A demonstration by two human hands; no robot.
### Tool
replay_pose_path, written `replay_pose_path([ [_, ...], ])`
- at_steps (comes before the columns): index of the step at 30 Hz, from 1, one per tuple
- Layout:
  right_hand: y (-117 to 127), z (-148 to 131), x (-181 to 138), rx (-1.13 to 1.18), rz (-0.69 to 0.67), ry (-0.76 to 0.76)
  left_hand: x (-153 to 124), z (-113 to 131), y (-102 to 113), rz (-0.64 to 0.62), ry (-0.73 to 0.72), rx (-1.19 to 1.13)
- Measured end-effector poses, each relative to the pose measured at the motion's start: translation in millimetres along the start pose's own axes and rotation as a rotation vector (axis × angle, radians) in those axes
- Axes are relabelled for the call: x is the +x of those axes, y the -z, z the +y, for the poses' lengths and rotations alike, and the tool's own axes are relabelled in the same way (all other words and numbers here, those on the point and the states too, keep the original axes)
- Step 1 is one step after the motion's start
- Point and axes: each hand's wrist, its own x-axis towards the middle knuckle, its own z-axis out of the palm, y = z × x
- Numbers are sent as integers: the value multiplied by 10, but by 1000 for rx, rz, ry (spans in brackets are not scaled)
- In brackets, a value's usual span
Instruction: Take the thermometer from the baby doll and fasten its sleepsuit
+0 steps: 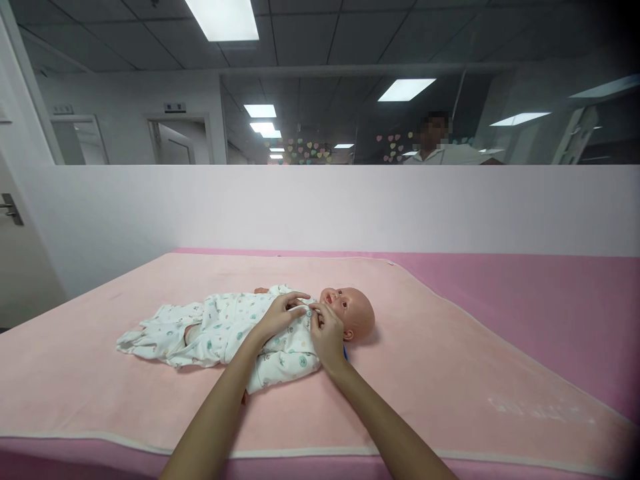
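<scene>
A baby doll (350,313) lies on its back on a pale pink blanket (450,373), head to the right, legs to the left. It wears a white printed romper (220,330). My left hand (280,315) rests on the doll's chest and pinches the romper fabric near the collar. My right hand (327,333) grips the fabric at the neck opening, just below the doll's chin. Both hands meet at the collar, where a small button or snap sits between the fingers.
The blanket covers a darker pink table (550,300) that runs to a white partition wall (320,207). Behind the glass above it a person (440,143) stands. A door handle (11,208) shows at the far left.
</scene>
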Motion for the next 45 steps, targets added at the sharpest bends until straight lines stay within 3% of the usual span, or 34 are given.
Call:
replay_pose_path([
  [11,-14,18,-39,-67,-28,43,-4,-142,20,138,46,-70],
  [18,15,-31,42,-112,-82,22,-81,-127,214,219,129,-112],
  [24,-103,-200,174,-236,-292,209,-115,-167,351,132,110,-93],
  [30,-236,-275,125,-396,-356,315,-178,-205,358,237,83,35],
  [38,-211,-188,66,-326,-303,303,-210,-100,387,64,85,11],
  [45,-191,-186,46,-278,-317,285,-221,-102,386,23,72,25],
])
